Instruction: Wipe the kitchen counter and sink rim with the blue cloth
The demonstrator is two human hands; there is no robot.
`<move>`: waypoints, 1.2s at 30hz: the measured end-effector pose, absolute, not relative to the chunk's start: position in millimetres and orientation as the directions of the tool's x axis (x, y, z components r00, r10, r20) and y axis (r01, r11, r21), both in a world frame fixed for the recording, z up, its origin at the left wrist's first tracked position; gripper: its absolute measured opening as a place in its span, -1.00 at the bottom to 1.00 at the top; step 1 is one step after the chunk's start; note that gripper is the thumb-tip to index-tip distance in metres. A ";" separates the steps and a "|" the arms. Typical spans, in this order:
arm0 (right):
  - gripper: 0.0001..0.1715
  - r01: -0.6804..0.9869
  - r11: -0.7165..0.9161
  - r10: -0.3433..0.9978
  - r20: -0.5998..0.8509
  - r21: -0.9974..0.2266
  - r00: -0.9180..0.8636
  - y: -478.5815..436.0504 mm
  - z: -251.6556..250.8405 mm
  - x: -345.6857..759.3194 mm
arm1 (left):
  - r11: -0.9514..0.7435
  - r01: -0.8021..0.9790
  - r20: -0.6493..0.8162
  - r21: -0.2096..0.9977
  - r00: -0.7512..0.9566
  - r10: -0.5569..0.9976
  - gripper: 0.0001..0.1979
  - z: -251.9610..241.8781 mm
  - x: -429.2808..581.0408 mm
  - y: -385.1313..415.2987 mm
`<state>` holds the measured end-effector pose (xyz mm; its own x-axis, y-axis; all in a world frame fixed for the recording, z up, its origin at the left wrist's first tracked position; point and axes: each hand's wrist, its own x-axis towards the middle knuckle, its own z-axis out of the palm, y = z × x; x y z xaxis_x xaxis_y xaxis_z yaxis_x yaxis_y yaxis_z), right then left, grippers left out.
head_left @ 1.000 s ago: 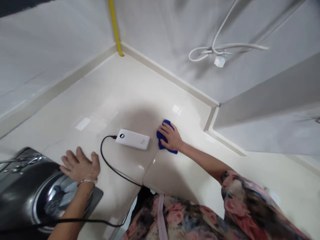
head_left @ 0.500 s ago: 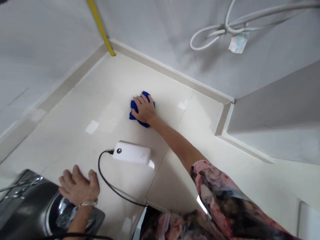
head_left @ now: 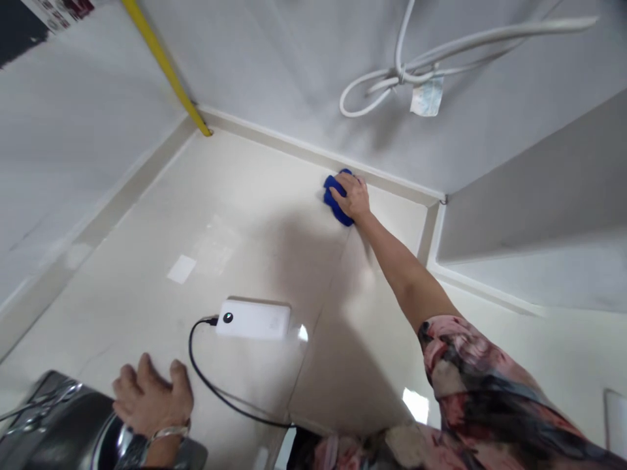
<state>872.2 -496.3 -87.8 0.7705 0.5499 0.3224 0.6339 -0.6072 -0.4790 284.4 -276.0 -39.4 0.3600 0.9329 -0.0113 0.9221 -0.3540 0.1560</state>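
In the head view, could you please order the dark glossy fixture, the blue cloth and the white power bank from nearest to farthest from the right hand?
1. Blue cloth, under the right hand.
2. White power bank, toward the lower left.
3. Dark glossy fixture, in the bottom-left corner.

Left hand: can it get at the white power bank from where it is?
Probably yes: the left hand looks empty, and the white power bank lies nearby on the counter. Only the thin black cable curves between them.
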 end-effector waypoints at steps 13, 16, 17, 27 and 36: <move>-0.37 0.194 -0.951 0.081 0.410 -0.243 0.909 -648.1 -80.7 752.0 | -0.347 0.914 0.006 0.211 0.353 0.935 -0.22 -31.4 291.4 -283.6; -0.36 0.124 -0.969 0.033 0.385 -0.215 0.922 -625.2 -82.8 741.8 | -0.372 0.902 0.043 0.220 0.372 0.927 -0.24 -36.2 288.4 -283.2; -0.36 0.105 -0.970 0.015 0.375 -0.221 0.927 -613.3 -81.8 744.9 | -0.378 0.899 0.058 0.223 0.375 0.925 -0.25 -37.7 287.5 -282.9; -0.27 0.192 -0.903 0.081 0.288 -0.384 0.954 -390.6 -72.2 807.6 | -0.408 0.891 0.081 0.198 0.400 0.913 -0.23 -55.5 273.8 -279.5; -0.25 0.816 -0.316 0.815 0.301 -0.484 0.495 -228.3 -79.4 702.1 | -0.413 0.903 0.081 0.121 0.406 0.910 -0.26 -54.2 271.2 -283.9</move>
